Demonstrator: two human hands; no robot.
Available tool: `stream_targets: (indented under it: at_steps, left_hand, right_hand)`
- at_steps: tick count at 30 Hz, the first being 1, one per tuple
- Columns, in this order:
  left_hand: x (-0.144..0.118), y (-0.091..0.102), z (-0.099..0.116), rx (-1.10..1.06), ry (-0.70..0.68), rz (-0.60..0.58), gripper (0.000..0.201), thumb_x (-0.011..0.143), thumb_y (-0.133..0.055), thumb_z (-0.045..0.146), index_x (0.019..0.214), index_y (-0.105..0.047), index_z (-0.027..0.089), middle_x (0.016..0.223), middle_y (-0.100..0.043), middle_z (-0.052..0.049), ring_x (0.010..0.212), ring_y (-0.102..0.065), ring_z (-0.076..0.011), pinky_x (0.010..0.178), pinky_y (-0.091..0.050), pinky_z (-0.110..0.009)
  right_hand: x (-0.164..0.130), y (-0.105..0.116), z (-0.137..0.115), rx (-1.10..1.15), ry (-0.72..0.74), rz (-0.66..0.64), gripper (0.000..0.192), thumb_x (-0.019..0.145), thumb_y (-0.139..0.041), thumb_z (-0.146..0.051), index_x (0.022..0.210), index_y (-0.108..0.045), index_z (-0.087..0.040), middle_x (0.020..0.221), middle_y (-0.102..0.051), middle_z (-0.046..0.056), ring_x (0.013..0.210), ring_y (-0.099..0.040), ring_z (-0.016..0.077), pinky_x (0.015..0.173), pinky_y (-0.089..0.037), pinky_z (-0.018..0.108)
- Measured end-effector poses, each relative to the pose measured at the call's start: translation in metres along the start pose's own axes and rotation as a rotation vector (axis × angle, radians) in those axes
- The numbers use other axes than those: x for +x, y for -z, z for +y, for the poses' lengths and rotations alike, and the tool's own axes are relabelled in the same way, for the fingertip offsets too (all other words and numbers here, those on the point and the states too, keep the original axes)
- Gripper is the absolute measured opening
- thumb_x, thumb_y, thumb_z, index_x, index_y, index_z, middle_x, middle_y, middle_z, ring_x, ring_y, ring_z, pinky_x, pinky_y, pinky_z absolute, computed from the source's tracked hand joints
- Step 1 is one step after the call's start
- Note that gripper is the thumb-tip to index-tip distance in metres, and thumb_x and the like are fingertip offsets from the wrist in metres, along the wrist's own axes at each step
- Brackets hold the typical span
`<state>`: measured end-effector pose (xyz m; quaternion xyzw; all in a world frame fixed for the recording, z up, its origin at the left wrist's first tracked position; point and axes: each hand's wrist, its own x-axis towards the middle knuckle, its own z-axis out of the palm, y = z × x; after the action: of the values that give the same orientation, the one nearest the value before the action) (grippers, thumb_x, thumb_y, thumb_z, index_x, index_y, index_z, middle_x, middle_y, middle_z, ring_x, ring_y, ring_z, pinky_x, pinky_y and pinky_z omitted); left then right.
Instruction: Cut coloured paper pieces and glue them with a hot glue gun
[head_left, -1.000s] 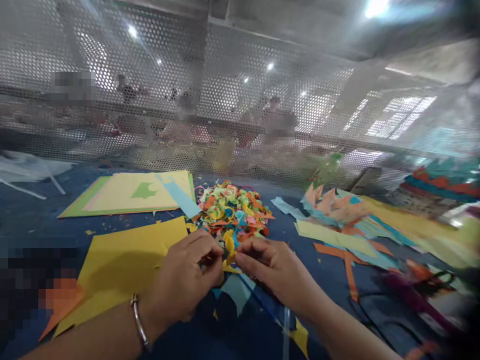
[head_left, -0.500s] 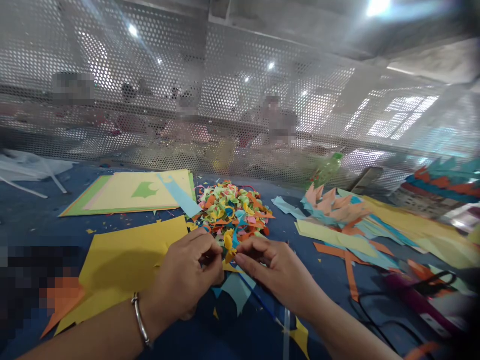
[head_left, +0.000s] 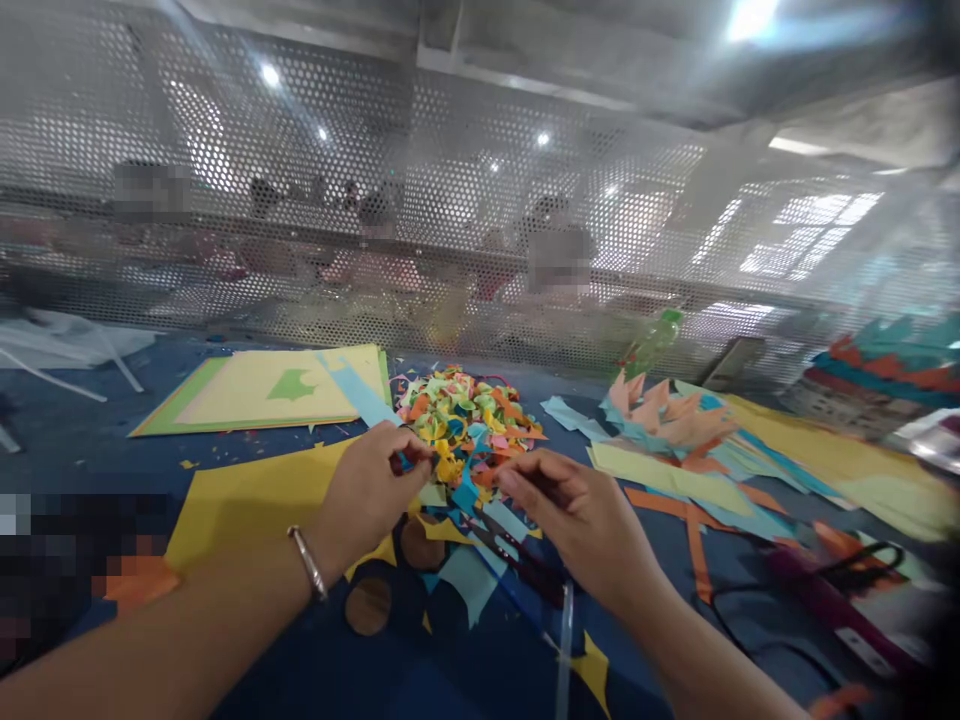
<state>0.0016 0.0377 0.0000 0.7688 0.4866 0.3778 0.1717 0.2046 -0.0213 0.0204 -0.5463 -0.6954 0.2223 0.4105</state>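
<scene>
Left hand point(head_left: 375, 485), silver bangle point(head_left: 308, 566) at the wrist; thumb and forefinger drawn together beside a heap of multicoloured paper cuttings point(head_left: 461, 410); hold unclear. Right hand point(head_left: 566, 505), fingers curled, at the heap's other side, above dark-handled scissors point(head_left: 534, 572); hold likewise unclear. Two brown discs point(head_left: 368, 606), near the left hand. Yellow sheet point(head_left: 240, 500), partly hidden by the left arm. Stack of pastel sheets point(head_left: 225, 400), light-blue strip point(head_left: 356, 388) across it. Peach zigzag-cut paper point(head_left: 661, 415), right of the heap. Green-capped bottle point(head_left: 652, 342), before a perforated screen point(head_left: 300, 240). Blue tabletop point(head_left: 300, 675), beneath.
</scene>
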Motion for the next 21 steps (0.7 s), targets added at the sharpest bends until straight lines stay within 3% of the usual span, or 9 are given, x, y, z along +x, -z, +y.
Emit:
stream_targets:
  at_steps: [3, 8, 12, 16, 21]
  left_hand:
    - [0.023, -0.003, 0.001, 0.065, -0.07, 0.022, 0.006, 0.072, -0.059, 0.017, 0.07, -0.064, 0.02, 0.073, -0.066, 0.001, 0.067, -0.059, -0.0142, 0.061, -0.043, -0.024]
    - [0.064, -0.019, -0.004, 0.139, -0.018, 0.111, 0.007, 0.073, -0.057, 0.019, 0.071, -0.064, 0.02, 0.075, -0.069, -0.002, 0.071, -0.062, -0.0179, 0.063, -0.043, -0.025]
    - [0.08, -0.031, -0.011, 0.184, 0.041, 0.129, 0.012, 0.075, -0.054, 0.02, 0.075, -0.066, 0.019, 0.078, -0.071, -0.004, 0.073, -0.063, -0.0201, 0.064, -0.044, -0.027]
    - [0.076, -0.025, -0.007, 0.191, 0.003, 0.046, 0.019, 0.077, -0.05, 0.02, 0.085, -0.067, 0.019, 0.087, -0.072, -0.007, 0.081, -0.064, -0.0207, 0.07, -0.045, -0.027]
    - [0.038, 0.008, 0.011, 0.192, -0.112, -0.187, 0.011, 0.07, -0.056, 0.021, 0.069, -0.067, 0.022, 0.069, -0.069, -0.001, 0.065, -0.062, -0.018, 0.058, -0.041, -0.025]
  right_hand:
    - [0.0, -0.001, 0.0, -0.021, 0.034, 0.012, 0.02, 0.086, -0.052, -0.034, 0.077, -0.063, -0.02, 0.068, -0.057, 0.0, 0.063, -0.05, 0.0139, 0.06, -0.04, 0.026]
    - [0.003, -0.002, 0.003, -0.076, 0.065, 0.026, 0.021, 0.086, -0.051, -0.034, 0.076, -0.064, -0.019, 0.067, -0.058, 0.0, 0.06, -0.049, 0.0135, 0.056, -0.039, 0.025]
    - [0.007, -0.001, 0.008, -0.117, 0.047, 0.002, 0.024, 0.086, -0.05, -0.036, 0.074, -0.061, -0.019, 0.065, -0.057, 0.0, 0.058, -0.047, 0.0133, 0.056, -0.038, 0.025]
    - [0.008, 0.001, 0.009, -0.184, 0.011, -0.061, 0.024, 0.086, -0.049, -0.034, 0.073, -0.06, -0.018, 0.067, -0.058, 0.001, 0.057, -0.047, 0.0129, 0.052, -0.035, 0.024]
    - [0.006, 0.003, 0.007, -0.306, 0.037, -0.184, 0.019, 0.084, -0.049, -0.025, 0.072, -0.061, -0.019, 0.071, -0.062, 0.002, 0.06, -0.052, 0.013, 0.054, -0.035, 0.024]
